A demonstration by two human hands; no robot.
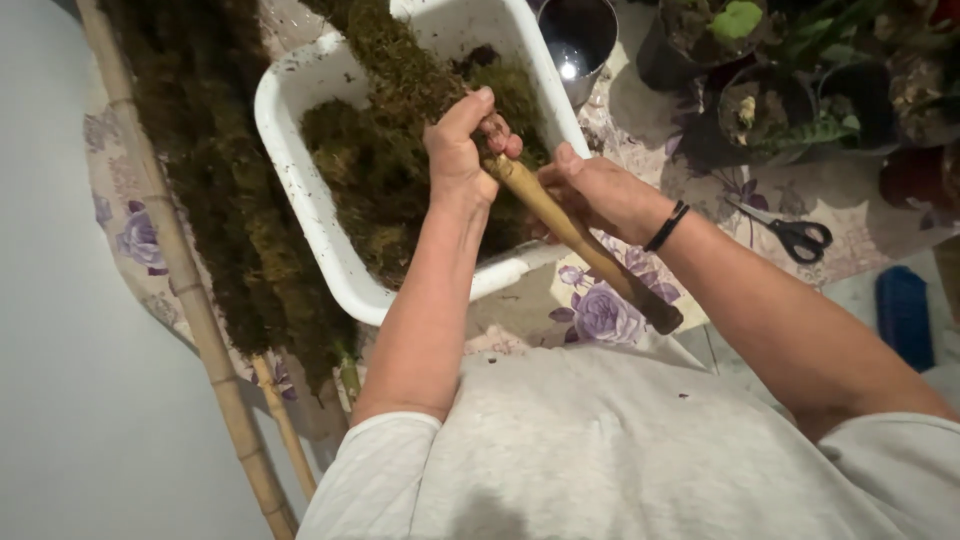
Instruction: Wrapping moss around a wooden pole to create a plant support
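Over the flowered tablecloth (610,300) we hold a bamboo stick (575,235) slanted above the white tub (300,200), and its upper part is wrapped in moss (400,60). Our left hand (462,150) is closed around the stick just where the moss ends, and our right hand (600,190) grips the bare wood below it, thumb on top. The bare lower end points toward our grey shirt (600,450).

We judge that the moss can slide or fall apart if the left hand loosens, because it looks loose and crumbly; most would drop back into the tub, but some may land on the cloth. The long stick can also swing and knock the metal cup (580,35) behind the tub, which stands close to its far end.

To the left, two other moss-covered poles (220,200) and a bare bamboo cane (190,290) lie along the table edge and take up much room there. On the right stand several dark plant pots (770,100), well apart from our hands. Scissors (795,235) lie near the right forearm, and an elbow could push them. A blue object (905,315) lies at the edge; we cannot tell what it is.
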